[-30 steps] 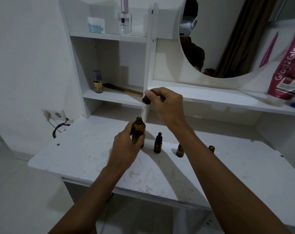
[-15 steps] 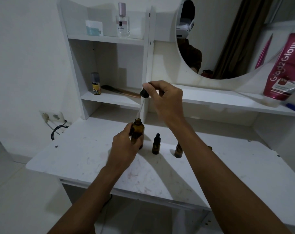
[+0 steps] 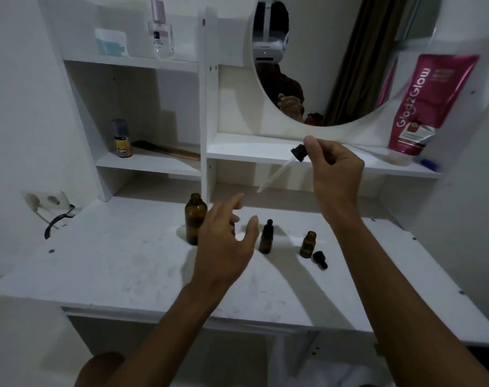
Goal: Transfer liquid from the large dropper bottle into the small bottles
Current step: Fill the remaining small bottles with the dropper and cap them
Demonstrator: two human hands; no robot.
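The large amber bottle [image 3: 195, 218] stands uncapped on the white desk [image 3: 126, 269]. My left hand [image 3: 225, 247] hovers just right of it, fingers spread and relaxed, holding nothing. My right hand [image 3: 334, 174] is raised above the desk and pinches the black bulb of the glass dropper [image 3: 282, 170], whose pipette slants down to the left. A small amber bottle with a black dropper cap [image 3: 266, 238] stands in the middle. Right of it is an open small amber bottle [image 3: 307, 244], with its black cap [image 3: 320, 259] lying beside it.
Shelves at the back hold a yellow-labelled bottle [image 3: 122, 139], a wooden stick [image 3: 168, 150], a clear perfume bottle [image 3: 162, 32] and a pink tube [image 3: 425, 104]. A round mirror [image 3: 335, 60] hangs above. A wall socket with a black cable [image 3: 46, 201] sits at left.
My left hand let go of the large bottle and moved right, fingers now spread. My right hand lifted the dropper out and carried it to the right.
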